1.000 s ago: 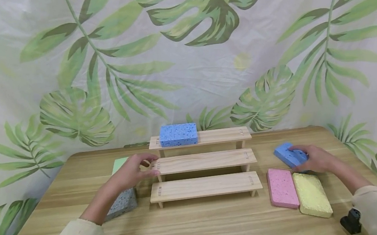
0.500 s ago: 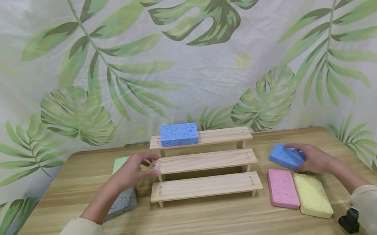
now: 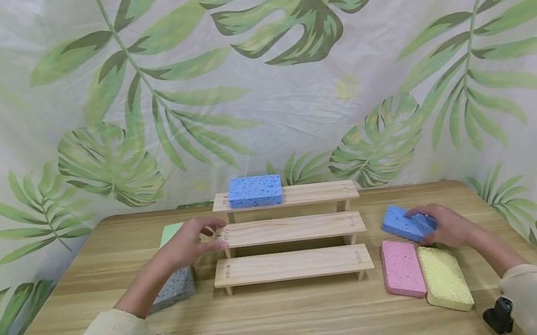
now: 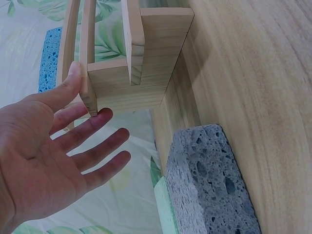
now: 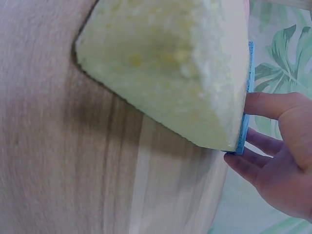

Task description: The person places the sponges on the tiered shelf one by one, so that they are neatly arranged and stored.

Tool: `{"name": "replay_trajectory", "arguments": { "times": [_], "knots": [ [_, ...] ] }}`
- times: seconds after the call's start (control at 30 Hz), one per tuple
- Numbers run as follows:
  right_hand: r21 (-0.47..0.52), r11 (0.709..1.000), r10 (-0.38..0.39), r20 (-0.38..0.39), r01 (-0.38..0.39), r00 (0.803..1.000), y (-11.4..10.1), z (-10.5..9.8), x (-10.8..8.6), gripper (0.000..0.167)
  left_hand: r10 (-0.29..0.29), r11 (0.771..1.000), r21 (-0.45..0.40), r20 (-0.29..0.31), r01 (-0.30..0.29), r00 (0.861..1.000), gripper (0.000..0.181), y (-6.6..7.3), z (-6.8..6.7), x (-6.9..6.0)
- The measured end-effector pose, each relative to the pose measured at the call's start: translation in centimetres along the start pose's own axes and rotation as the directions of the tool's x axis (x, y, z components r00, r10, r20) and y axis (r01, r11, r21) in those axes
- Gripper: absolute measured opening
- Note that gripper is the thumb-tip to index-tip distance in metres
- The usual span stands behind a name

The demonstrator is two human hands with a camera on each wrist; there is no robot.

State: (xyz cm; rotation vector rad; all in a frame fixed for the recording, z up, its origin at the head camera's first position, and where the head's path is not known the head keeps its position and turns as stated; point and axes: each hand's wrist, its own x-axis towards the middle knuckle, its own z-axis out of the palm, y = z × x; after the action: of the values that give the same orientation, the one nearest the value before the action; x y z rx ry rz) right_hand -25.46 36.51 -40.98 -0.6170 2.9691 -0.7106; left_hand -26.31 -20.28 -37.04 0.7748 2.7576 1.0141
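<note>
My left hand point(image 3: 188, 245) holds the left end of the middle board of a three-tier wooden shelf stand point(image 3: 290, 229). In the left wrist view, the thumb and fingers point(image 4: 105, 117) lie on opposite edges of that board, and the other fingers are spread. At the right, my right hand point(image 3: 448, 223) grips a blue sponge point(image 3: 401, 222) by its right end. The right wrist view shows only a thin strip of this sponge point(image 5: 242, 131) between thumb and fingers, behind a yellow sponge point(image 5: 161, 73). Another blue sponge point(image 3: 254, 191) lies on the top tier, towards its left end.
In front of the right hand, a pink sponge point(image 3: 403, 268) and the yellow sponge lie side by side on the wooden table point(image 3: 288, 327). A grey sponge point(image 3: 177, 287) and a light green sponge point(image 3: 170, 232) are partly hidden by the left arm. A leaf-patterned curtain point(image 3: 287, 115) hangs behind.
Over the last second, my right hand has shifted the blue sponge a little to the left. The left hand and the shelf stand hold still.
</note>
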Motion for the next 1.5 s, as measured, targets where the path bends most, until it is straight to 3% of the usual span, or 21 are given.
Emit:
{"name": "replay_trajectory", "arguments": {
  "times": [0.57,1.03,1.5],
  "knots": [
    [-0.016,1.0,-0.008,-0.066,0.007,0.998,-0.2,-0.5,-0.2,0.058,0.01,0.999,-0.053,-0.012,-0.011,1.0,0.047,-0.6,0.1,0.0],
    [0.02,0.997,-0.071,-0.128,0.074,0.989,-1.1,-1.0,0.1,0.059,0.004,0.999,-0.038,-0.009,-0.004,1.0,0.047,-0.8,0.1,0.1],
    [0.109,0.993,-0.033,-0.187,0.054,0.982,-2.8,-1.8,0.7,0.061,0.013,1.0,-0.026,-0.005,-0.013,1.0,0.047,-0.6,0.1,0.1]
  ]
}}
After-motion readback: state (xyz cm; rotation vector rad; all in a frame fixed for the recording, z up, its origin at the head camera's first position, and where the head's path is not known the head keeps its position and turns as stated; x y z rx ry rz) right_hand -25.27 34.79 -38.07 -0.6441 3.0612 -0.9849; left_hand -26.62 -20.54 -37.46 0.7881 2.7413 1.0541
